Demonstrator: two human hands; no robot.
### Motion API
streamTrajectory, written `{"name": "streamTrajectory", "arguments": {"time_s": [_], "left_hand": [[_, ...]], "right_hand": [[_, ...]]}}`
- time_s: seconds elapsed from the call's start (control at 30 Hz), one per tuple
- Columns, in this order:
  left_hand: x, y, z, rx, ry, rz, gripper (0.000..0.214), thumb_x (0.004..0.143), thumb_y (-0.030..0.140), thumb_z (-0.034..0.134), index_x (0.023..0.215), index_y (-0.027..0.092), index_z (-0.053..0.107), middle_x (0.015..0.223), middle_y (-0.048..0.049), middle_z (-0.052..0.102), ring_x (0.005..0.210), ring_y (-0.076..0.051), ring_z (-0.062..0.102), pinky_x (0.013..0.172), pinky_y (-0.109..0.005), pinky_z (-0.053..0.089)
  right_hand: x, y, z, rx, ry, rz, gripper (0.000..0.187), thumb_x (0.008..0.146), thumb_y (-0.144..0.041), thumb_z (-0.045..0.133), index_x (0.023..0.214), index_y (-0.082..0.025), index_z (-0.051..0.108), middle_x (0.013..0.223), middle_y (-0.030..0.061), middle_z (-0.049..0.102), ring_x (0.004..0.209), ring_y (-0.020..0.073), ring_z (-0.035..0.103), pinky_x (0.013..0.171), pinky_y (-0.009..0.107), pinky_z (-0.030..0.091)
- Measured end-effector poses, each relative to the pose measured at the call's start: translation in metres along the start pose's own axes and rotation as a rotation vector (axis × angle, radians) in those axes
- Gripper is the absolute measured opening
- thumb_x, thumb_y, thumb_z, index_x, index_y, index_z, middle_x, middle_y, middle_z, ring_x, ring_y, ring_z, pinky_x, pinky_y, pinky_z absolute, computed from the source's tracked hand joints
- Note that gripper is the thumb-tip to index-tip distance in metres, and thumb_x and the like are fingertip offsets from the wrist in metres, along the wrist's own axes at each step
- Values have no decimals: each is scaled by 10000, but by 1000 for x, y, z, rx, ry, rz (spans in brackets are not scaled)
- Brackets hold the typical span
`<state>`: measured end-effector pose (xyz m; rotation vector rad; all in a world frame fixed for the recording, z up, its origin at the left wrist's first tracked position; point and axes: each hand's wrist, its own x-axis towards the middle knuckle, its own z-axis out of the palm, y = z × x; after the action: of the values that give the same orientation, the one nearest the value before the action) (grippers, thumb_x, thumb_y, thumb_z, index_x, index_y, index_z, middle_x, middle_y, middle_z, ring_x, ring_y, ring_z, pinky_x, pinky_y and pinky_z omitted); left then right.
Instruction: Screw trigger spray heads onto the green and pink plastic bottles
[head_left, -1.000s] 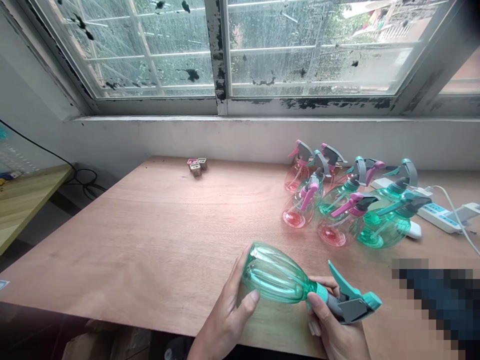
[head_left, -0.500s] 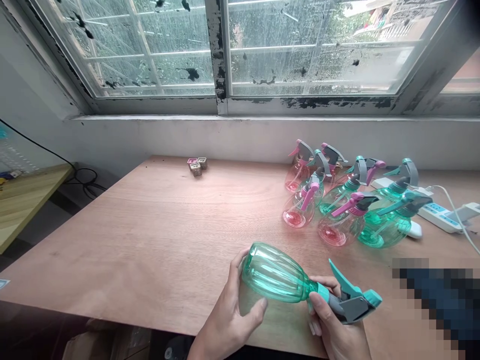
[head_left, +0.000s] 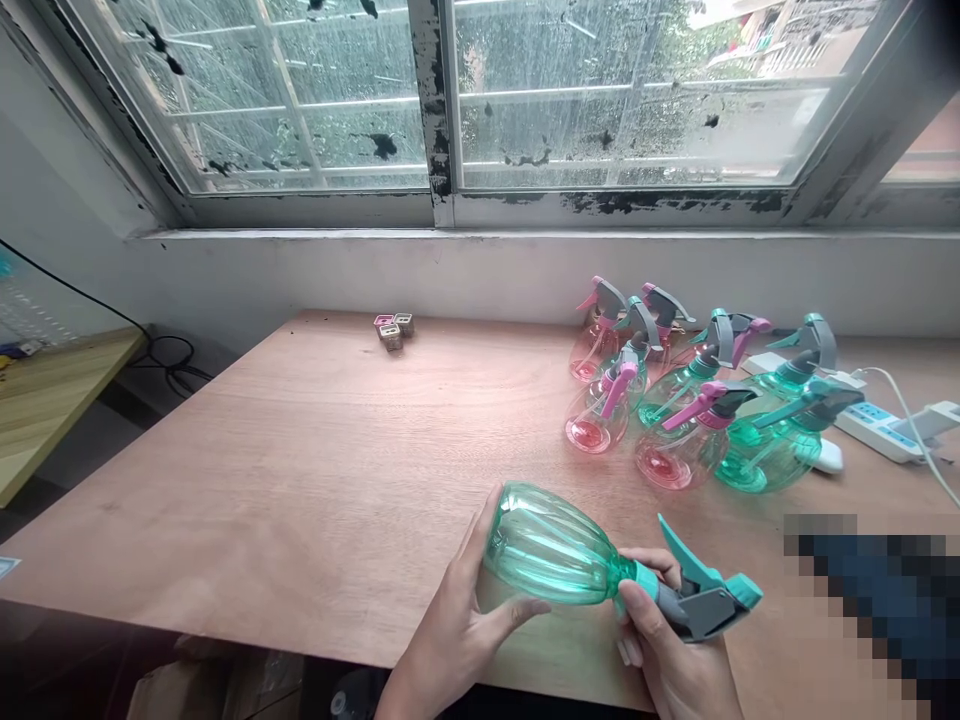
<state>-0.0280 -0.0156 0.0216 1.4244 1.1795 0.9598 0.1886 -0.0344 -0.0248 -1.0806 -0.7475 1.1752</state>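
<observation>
A clear green spray bottle [head_left: 551, 548] lies on its side in the air above the near edge of the table, base to the left. Its turquoise and grey trigger head [head_left: 709, 595] points right. My right hand [head_left: 667, 640] is closed round the collar, thumb in front and fingers behind. At the base end my left hand [head_left: 457, 620] cups the bottle, its fingers against the far side and bottom, its thumb along the lower side. The tips of the left fingers are hidden behind the bottle.
Several pink and green spray bottles [head_left: 686, 440] stand grouped at the right back. Behind them lie a white power strip [head_left: 877, 430] and a cable [head_left: 907, 410]. Small square blocks [head_left: 390, 335] sit at the back of the wooden table [head_left: 315, 470]. A pixelated patch [head_left: 870, 590] covers the right.
My left thumb has moved right, closer in under the bottle, and the left fingers have shifted slightly up at its base. The right hand keeps its grip on the collar.
</observation>
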Motion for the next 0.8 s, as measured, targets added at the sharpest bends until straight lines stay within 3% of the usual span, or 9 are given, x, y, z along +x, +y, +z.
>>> {"name": "streamTrajectory", "arguments": {"time_s": [0.17, 0.3, 0.4, 0.47, 0.67, 0.8], "left_hand": [[-3, -3, 0, -63, -16, -47, 1064, 870, 584, 826, 1706, 362, 206, 1812, -50, 210, 1672, -311, 141, 1365, -500, 101], [-2, 5, -2, -154, 8, -55, 1141, 792, 751, 786, 1703, 308, 261, 1784, -98, 294, 1635, -404, 244, 1334, -560, 222], [1, 10, -3, -165, 3, -18, 912, 909, 668, 730, 1669, 325, 363, 1703, -88, 465, 1568, -408, 396, 1285, -557, 339], [2, 9, -3, -149, 9, -2, 830, 934, 586, 753, 1648, 339, 410, 1674, -74, 509, 1557, -394, 418, 1284, -543, 345], [0, 0, -1, -85, 30, -27, 965, 796, 466, 932, 1614, 462, 420, 1745, 23, 395, 1621, -317, 307, 1347, -479, 208], [-3, 0, 0, -92, 0, -28, 1041, 781, 541, 920, 1652, 423, 361, 1765, -11, 355, 1629, -327, 284, 1350, -489, 186]], "right_hand": [[-2, -1, 2, -44, 20, -4, 399, 845, -512, 915, 1034, -213, 730, 494, -67, 562, 392, 98, 480, 441, 198, 361], [-6, -4, 3, -120, 18, 26, 388, 802, -490, 947, 1009, -215, 767, 535, -47, 597, 423, 126, 507, 458, 234, 418], [-6, -5, 2, -110, 3, 27, 364, 812, -486, 941, 991, -213, 782, 534, -45, 586, 430, 135, 501, 467, 248, 408], [-4, -4, 2, -71, -1, 17, 376, 813, -493, 942, 998, -213, 773, 529, -50, 580, 418, 127, 487, 462, 240, 380], [1, -7, 4, 63, 56, 46, 405, 858, -543, 900, 1054, -250, 700, 536, -88, 546, 387, 76, 445, 447, 181, 348], [-1, -9, 5, 75, 52, 35, 394, 846, -529, 918, 1033, -247, 716, 574, -80, 573, 390, 57, 470, 446, 159, 354]]}}
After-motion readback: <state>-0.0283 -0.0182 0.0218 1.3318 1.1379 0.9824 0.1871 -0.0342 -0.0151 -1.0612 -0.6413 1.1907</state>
